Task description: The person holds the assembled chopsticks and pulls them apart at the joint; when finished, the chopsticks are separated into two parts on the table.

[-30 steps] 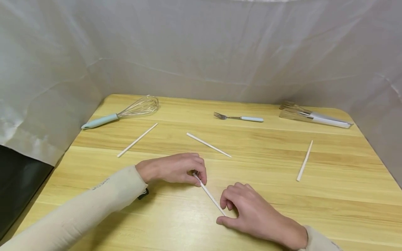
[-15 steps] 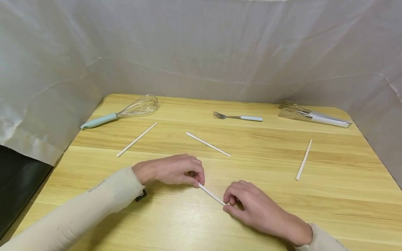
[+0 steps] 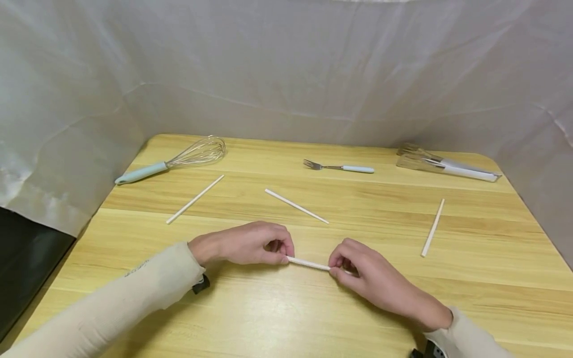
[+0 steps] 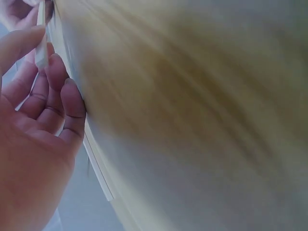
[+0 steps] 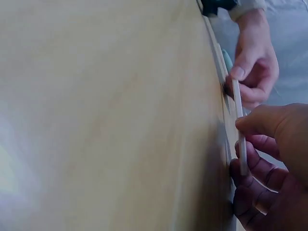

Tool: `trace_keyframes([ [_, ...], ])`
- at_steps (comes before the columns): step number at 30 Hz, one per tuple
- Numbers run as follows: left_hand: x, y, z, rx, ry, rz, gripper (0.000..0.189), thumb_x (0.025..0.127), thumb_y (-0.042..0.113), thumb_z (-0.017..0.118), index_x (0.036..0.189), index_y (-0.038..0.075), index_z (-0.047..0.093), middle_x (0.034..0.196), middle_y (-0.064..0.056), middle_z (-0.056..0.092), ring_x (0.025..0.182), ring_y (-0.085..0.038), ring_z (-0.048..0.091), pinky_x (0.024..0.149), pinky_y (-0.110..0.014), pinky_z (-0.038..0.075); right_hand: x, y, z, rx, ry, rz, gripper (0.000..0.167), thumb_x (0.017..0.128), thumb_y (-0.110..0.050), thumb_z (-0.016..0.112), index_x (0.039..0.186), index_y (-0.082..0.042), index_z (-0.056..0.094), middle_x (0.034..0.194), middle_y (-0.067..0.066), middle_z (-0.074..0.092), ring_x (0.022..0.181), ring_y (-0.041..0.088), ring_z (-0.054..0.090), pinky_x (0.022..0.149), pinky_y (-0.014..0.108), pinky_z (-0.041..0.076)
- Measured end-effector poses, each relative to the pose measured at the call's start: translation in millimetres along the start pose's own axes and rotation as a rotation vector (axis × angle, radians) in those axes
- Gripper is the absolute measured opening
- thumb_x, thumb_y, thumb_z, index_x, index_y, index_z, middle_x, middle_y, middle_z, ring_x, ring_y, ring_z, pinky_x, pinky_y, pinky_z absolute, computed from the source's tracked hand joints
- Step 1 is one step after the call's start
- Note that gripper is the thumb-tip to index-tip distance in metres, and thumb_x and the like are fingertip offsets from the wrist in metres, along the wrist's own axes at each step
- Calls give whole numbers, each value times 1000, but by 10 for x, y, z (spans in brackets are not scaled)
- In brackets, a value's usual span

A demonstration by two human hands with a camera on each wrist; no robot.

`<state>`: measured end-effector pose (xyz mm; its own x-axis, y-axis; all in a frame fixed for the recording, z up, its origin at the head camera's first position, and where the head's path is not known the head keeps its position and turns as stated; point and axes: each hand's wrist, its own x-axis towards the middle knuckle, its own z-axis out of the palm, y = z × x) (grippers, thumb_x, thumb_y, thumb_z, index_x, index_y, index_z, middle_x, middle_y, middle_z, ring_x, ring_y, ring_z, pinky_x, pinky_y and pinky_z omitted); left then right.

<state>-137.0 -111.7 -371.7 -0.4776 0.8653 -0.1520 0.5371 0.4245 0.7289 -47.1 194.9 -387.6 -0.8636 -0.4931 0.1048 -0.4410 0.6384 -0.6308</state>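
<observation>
A slim white chopstick spans the gap between both hands at the middle of the wooden table. My left hand pinches its left end between thumb and fingers. On the other side, my right hand pinches it near the right end, part of which the fingers hide in the head view. The left wrist view shows the blunt end of the chopstick poking out past the thumb. From the right wrist, the chopstick runs from one hand to the other, just above or at the tabletop; I cannot tell which.
Three more white sticks lie apart: one on the left, a middle one beyond the hands, one on the right. Along the back are a whisk, a fork and transparent-headed tongs. Grey cloth encloses the table.
My right hand has closed on the chopstick's near end and moved away from me and rightward. The chopstick has swung from slanting to nearly level across the view. The left hand has barely shifted.
</observation>
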Motion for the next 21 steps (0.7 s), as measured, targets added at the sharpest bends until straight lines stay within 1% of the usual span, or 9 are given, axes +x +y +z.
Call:
trace_keyframes([
  [6,10,29,32,-31,38,2,6,106,17,70,111,20,72,90,11,62,81,-3,55,73,-20,47,60,46,-92,92,-11,59,3,108,-23,71,107,-22,68,93,-14,67,84,3,58,77,25,52],
  [9,17,39,46,-41,57,-4,8,106,17,68,113,17,71,88,10,63,77,-3,54,70,-20,47,88,69,-111,132,-13,81,6,110,-24,68,109,-18,68,88,-12,68,80,3,59,73,24,51],
  [11,20,52,56,-42,79,-10,11,107,15,67,117,14,71,91,8,66,80,-5,56,72,-21,50,101,83,-117,158,-7,87,7,111,-23,67,109,-16,68,87,-11,68,79,4,59,73,24,52],
  [15,34,92,87,-20,143,-34,17,108,15,64,123,13,71,108,4,74,93,-6,64,86,-25,56,120,102,-118,196,5,89,6,110,-21,67,109,-15,67,90,-10,71,82,4,63,76,24,54],
  [17,46,125,107,-4,185,-43,16,109,19,65,123,14,72,113,4,75,97,-6,65,90,-26,57,135,104,-116,202,20,81,4,109,-19,69,109,-16,67,91,-9,73,82,5,63,75,24,54],
  [19,64,153,127,9,228,-51,13,110,23,66,120,17,73,111,7,75,94,-5,65,86,-26,56,155,98,-117,193,41,71,3,108,-17,70,110,-17,68,92,-8,74,80,5,62,72,24,53],
  [21,79,191,140,11,270,-62,10,110,25,67,115,20,74,105,10,73,86,-6,63,78,-26,55,180,88,-122,181,64,61,6,107,-14,71,111,-18,70,94,-7,74,78,5,60,70,24,52],
])
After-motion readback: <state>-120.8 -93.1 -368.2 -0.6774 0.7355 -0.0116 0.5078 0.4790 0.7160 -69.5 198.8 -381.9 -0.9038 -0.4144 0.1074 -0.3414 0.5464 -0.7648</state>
